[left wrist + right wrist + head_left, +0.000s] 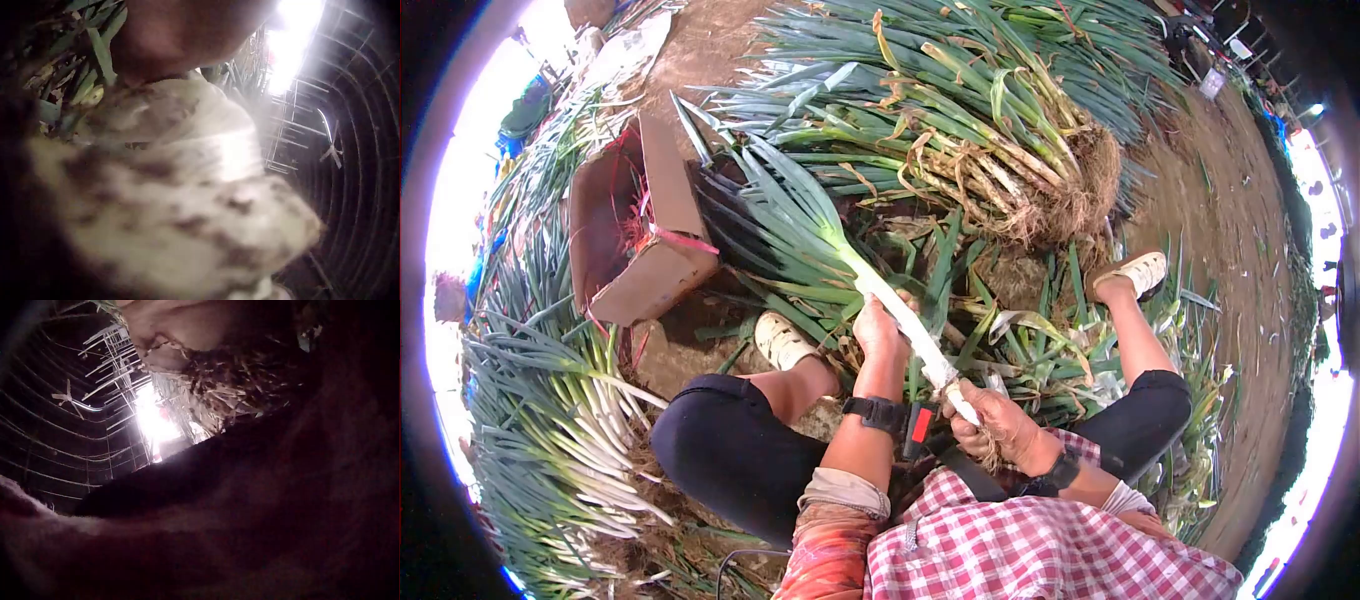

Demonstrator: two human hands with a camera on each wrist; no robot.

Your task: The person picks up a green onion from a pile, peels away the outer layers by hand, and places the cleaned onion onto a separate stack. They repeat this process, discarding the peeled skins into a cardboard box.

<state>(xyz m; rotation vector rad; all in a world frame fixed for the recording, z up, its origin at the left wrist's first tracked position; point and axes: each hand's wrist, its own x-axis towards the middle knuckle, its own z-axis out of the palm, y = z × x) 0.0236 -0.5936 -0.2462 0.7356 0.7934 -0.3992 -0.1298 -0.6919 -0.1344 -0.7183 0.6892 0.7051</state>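
Observation:
A long green onion (900,315) slants across the head view, its green leaves up and away to the left, its white stalk running down toward the lap. My left hand (880,328) grips it around the upper white part. Lower down, my right hand (1010,430) holds the root end, with thin roots hanging below the fingers. A loose, brown-spotted layer of skin (187,231) on the stalk fills much of the left wrist view, blurred. Dry, tangled roots (231,387) show beside the right hand in the right wrist view.
A bundle of untrimmed green onions with brown roots (1090,175) lies ahead on a larger green pile. A cardboard box (675,190) stands front left. White-stemmed green onions (590,430) lie at the left. Leaf scraps (1040,340) cover the ground between the feet.

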